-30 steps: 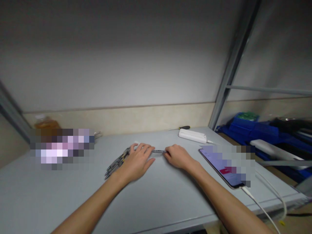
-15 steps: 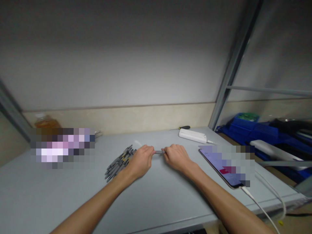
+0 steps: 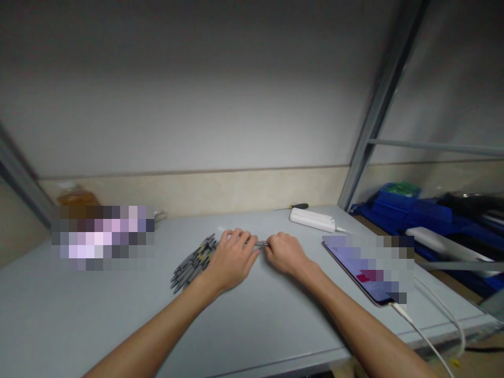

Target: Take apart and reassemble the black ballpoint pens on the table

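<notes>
One pen (image 3: 261, 243) lies between both hands, its long axis running 9 to 3 o'clock across the table (image 3: 118, 315). Right hand (image 3: 285, 253) pinches the 3 o'clock end, fingers closed on it. Left hand (image 3: 232, 261) rests fingers spread and flat over the 9 o'clock end; whether it grips cannot be told. Pile of pens (image 3: 192, 262), too many to count, lies just beside the left hand at 9 o'clock. One phone (image 3: 354, 273), one white charger (image 3: 312, 219) at 2 o'clock.
</notes>
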`<action>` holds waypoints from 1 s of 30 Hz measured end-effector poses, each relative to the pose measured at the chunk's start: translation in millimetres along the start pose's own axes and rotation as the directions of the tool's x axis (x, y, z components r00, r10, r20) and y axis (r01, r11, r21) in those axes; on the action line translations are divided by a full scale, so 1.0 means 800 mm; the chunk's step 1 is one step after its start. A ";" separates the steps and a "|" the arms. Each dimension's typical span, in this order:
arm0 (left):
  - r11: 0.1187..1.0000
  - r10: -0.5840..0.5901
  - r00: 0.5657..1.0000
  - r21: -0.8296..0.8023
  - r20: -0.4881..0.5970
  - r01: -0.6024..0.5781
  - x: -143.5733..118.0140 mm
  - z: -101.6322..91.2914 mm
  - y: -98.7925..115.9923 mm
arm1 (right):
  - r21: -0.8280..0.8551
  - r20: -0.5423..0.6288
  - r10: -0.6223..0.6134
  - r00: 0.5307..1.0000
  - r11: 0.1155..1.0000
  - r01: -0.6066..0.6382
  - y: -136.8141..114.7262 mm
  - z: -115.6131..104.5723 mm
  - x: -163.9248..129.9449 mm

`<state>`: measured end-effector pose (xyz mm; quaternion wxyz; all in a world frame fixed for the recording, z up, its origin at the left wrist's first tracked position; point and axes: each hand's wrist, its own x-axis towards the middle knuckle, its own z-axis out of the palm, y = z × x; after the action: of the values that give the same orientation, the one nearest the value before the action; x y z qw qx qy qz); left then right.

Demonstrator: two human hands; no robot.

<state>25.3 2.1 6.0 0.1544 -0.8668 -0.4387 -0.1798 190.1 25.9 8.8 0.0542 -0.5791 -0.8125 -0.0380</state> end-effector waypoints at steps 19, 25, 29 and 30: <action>0.991 0.093 0.995 0.092 0.021 -0.094 0.002 0.018 -0.003 | 0.013 -0.003 -0.109 0.994 0.994 0.109 -0.009 0.000 -0.006; 0.997 -0.062 0.991 -0.045 0.119 0.068 0.005 0.014 0.000 | -0.042 -0.040 -0.082 0.996 0.996 0.081 -0.011 -0.004 -0.007; 0.953 -0.167 0.967 -0.219 0.190 0.208 0.002 0.015 -0.004 | -0.052 -0.088 -0.155 0.984 0.987 0.151 -0.010 -0.005 -0.005; 0.939 -0.170 0.969 -0.268 0.179 0.215 0.001 0.015 -0.006 | -0.060 -0.104 -0.176 0.979 0.984 0.170 -0.010 -0.005 -0.005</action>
<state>23.9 10.7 -3.7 -0.0249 -0.8440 -0.5016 -0.1883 184.2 19.2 12.3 0.0803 -0.5045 -0.8544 -0.0950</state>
